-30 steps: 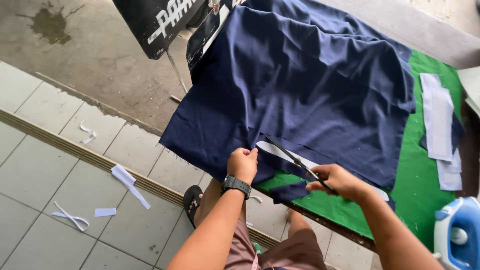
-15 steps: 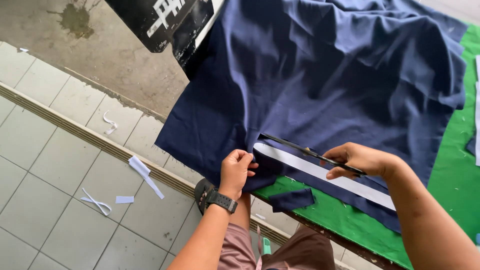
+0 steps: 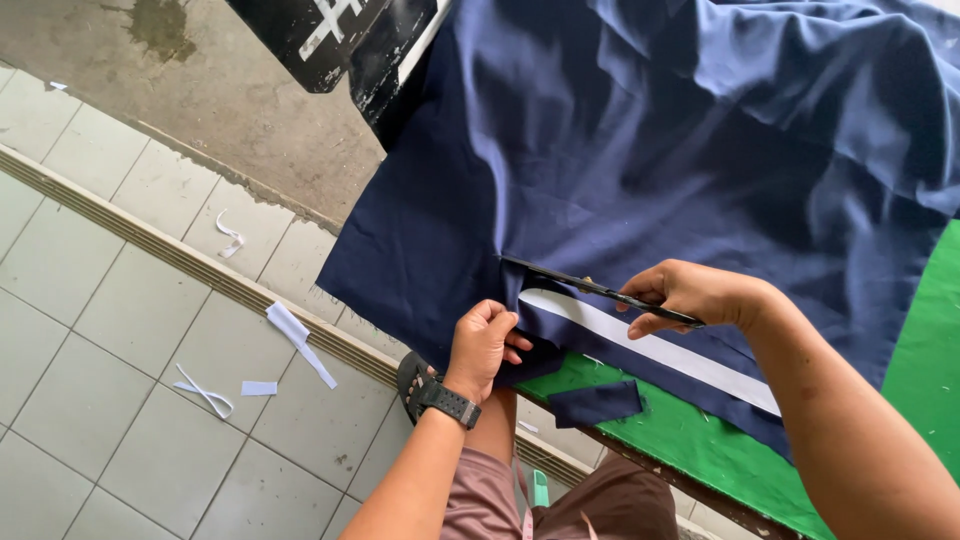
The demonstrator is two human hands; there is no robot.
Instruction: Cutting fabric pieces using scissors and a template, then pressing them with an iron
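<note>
Right hand (image 3: 695, 293): clamped on black scissors (image 3: 590, 287), blades lying in the navy fabric (image 3: 650, 150).
Left hand (image 3: 482, 345): pinching the fabric's cut edge beside a white strip (image 3: 650, 348).
Fabric: draped over the green surface (image 3: 700, 440), one corner overhanging the tiled floor (image 3: 120, 400).
Floor: white scraps (image 3: 298, 340) scattered.

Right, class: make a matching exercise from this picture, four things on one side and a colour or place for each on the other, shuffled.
Things:
1. cloth
2. scissors
3. watch
4. scraps

Colour or place:
A. on the left wrist
B. white, on the floor tiles
C. navy, spread over the green table
D. in the right hand

Pairs: 1-C, 2-D, 3-A, 4-B
</note>
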